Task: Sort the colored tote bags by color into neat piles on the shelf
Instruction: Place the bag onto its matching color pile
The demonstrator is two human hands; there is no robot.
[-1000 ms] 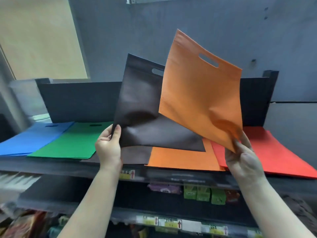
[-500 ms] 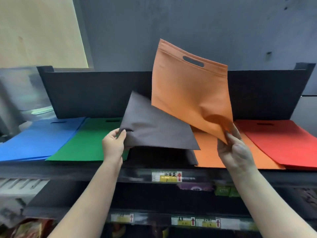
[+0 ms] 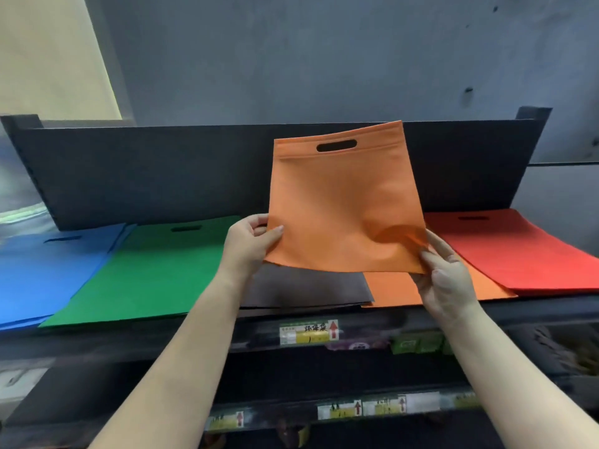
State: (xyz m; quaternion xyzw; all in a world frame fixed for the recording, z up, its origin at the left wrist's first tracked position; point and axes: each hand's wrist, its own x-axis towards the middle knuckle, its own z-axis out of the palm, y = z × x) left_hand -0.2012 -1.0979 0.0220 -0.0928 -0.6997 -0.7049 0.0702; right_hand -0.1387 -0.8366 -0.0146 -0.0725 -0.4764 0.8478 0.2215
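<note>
5 bag piles (image 3: 155, 273) lie side by side on the shelf (image 3: 129, 338).

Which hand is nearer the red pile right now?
Right. The right hand pinches the held orange bag's lower right corner, just left of the red pile. The left hand grips the bag's lower left corner, a full bag-width farther away.

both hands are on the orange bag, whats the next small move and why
Probably lower the orange bag down and slightly right onto the orange pile. The left hand and right hand pinch its bottom corners, holding it upright above the dark pile; its matching pile lies just right of that.
</note>
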